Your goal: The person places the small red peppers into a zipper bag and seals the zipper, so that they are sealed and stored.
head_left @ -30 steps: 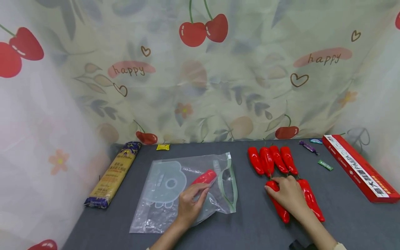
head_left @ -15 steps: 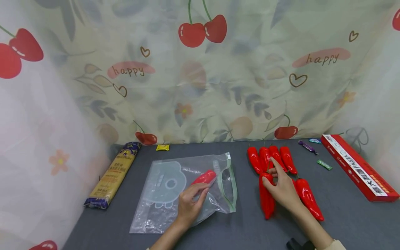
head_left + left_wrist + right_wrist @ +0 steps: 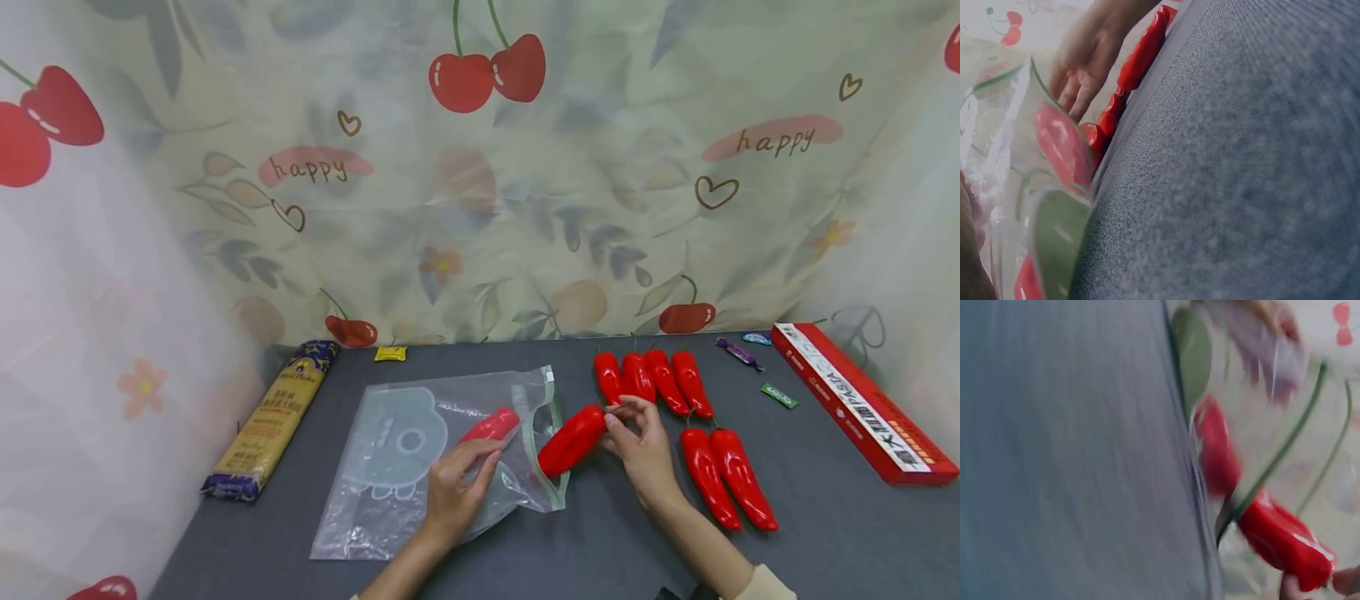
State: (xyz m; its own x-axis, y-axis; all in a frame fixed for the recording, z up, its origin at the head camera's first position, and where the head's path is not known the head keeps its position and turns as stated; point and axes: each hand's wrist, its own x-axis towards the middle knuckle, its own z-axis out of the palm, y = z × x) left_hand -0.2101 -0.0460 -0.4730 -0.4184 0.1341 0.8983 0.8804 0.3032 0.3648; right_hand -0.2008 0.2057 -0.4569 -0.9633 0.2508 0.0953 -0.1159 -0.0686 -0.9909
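My left hand (image 3: 461, 487) pinches the upper film of a clear zip bag (image 3: 341, 521) with a pale green edge and a printed cartoon figure. One red chili pepper (image 3: 489, 427) shows through the film near its fingers. At the bag's mouth on the right, my right hand (image 3: 641, 454) pinches a second red pepper (image 3: 572, 440) at its stem end. That pepper lies slanted, its tip within the green-edged opening. In the right wrist view the green edge (image 3: 1291, 440) crosses the held pepper (image 3: 1285, 540), whose far part looks paler through the film.
Several red peppers (image 3: 666, 379) lie in a back row, with two more peppers (image 3: 711, 479) in front. A red pasta box (image 3: 862, 400) is at right, a yellow pasta packet (image 3: 273, 417) at left. Small wrapped sweets (image 3: 780, 396) lie near the back. A patterned curtain (image 3: 525, 208) stands behind.
My right hand has picked up a pepper from the front row and carried it left to the bag's mouth, turning it tip-first. My left hand has stayed on the bag.
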